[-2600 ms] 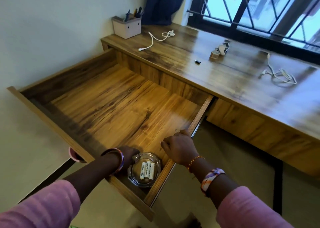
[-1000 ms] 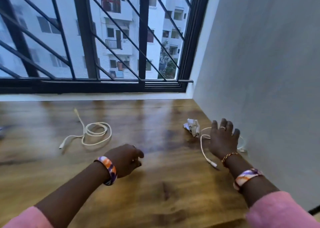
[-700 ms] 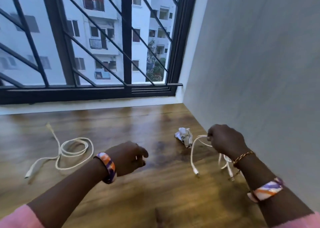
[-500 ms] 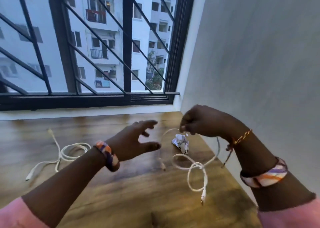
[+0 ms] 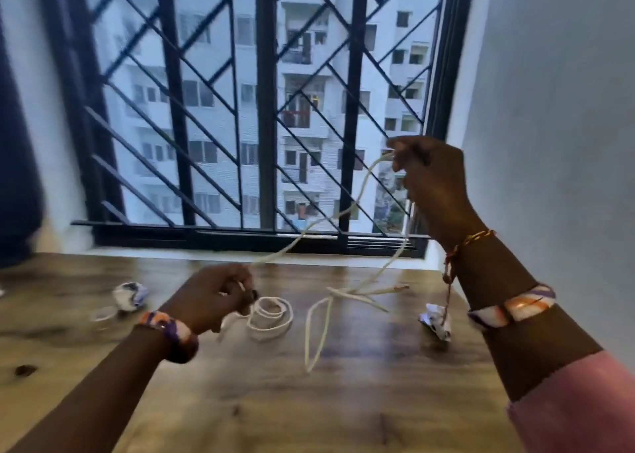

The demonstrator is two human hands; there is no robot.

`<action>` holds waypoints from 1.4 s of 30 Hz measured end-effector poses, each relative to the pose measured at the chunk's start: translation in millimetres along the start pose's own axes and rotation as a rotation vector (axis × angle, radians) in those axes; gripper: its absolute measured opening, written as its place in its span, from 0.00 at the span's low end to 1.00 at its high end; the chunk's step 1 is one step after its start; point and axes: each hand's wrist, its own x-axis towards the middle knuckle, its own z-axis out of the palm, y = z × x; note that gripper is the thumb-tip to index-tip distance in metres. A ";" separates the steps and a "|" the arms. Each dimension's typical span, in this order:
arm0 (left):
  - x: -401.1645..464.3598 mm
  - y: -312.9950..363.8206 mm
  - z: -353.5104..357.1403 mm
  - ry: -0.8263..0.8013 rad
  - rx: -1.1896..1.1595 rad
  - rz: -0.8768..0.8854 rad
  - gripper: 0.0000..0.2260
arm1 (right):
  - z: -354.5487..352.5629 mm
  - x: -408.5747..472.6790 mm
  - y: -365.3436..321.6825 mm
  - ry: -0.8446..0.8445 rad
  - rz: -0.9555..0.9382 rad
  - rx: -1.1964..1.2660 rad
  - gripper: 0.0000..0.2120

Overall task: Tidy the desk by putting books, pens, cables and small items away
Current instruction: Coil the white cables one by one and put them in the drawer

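A white cable [image 5: 318,329] hangs stretched between both hands above the wooden desk [image 5: 309,401]. My right hand [image 5: 429,181] is raised in front of the window and pinches one part of the cable. My left hand [image 5: 214,296] is lower, just over the desk, and grips another part. Loose loops and a plug end dangle in the air between them. A second white cable [image 5: 271,317] lies coiled on the desk beside my left hand.
A crumpled paper ball [image 5: 434,320] lies at the right near the grey wall [image 5: 549,126]. Another crumpled ball [image 5: 130,294] and a small clear ring [image 5: 103,315] lie at the left. A barred window [image 5: 268,109] runs along the desk's back edge.
My right hand has lifted the cable off the desk and raised it high. My left hand, open half a second ago, has closed on the cable. The view has swung a little left.
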 end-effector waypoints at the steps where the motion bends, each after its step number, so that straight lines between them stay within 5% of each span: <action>1: -13.0 -4.8 -13.1 0.071 -0.121 -0.081 0.08 | 1.4 -0.5 -0.7 0.037 0.048 0.033 0.08; 4: -42.3 -3.9 -49.9 0.247 -0.277 -0.176 0.10 | 14.5 -11.7 -6.5 -0.012 0.181 0.100 0.10; 8: -53.9 24.3 -72.6 0.200 0.033 -0.042 0.03 | 53.9 -43.3 -41.9 -0.270 0.093 0.062 0.12; 13: -39.9 58.0 -70.5 0.143 0.375 0.071 0.34 | 84.6 -60.3 -89.2 -0.493 -0.065 0.088 0.07; 15: -35.4 58.2 -74.8 0.099 0.437 0.059 0.30 | 91.5 -59.4 -99.5 -0.504 -0.110 0.123 0.07; 17: -36.5 52.4 -82.4 0.057 0.384 0.101 0.11 | 96.7 -53.3 -104.1 -0.477 -0.145 0.137 0.07; 18: -37.0 46.5 -88.2 0.033 0.317 0.118 0.02 | 99.4 -49.2 -104.8 -0.459 -0.162 0.140 0.07; 22: -44.4 24.9 -122.3 0.103 -0.097 -0.076 0.12 | 113.6 -22.0 -88.2 -0.341 -0.173 0.160 0.08; 24: -46.0 17.6 -147.3 0.077 -0.633 -0.124 0.14 | 125.8 -8.9 -73.7 -0.351 -0.170 0.090 0.06; 26: -38.5 16.8 -174.6 0.079 -1.200 0.043 0.12 | 149.6 -2.7 -61.8 -0.507 -0.185 -0.028 0.05; 30: -2.3 28.2 -229.5 0.528 -1.540 0.324 0.11 | 211.4 -11.4 -45.8 -1.004 -0.095 -0.143 0.12; 32: 8.4 21.6 -260.8 0.818 -1.443 0.327 0.12 | 238.3 -14.3 -36.8 -1.158 -0.212 -0.240 0.10; 38: 42.3 -41.5 -310.5 1.502 -0.352 0.296 0.09 | 299.7 -7.1 -28.8 -1.171 -0.388 -0.358 0.11; 40: 46.8 -57.4 -311.8 1.420 0.171 0.241 0.07 | 315.0 -0.5 -21.5 -1.105 -0.373 -0.329 0.10; 42: 47.1 -86.0 -311.7 1.039 0.560 0.226 0.10 | 326.4 11.2 -12.6 -0.993 -0.309 -0.221 0.11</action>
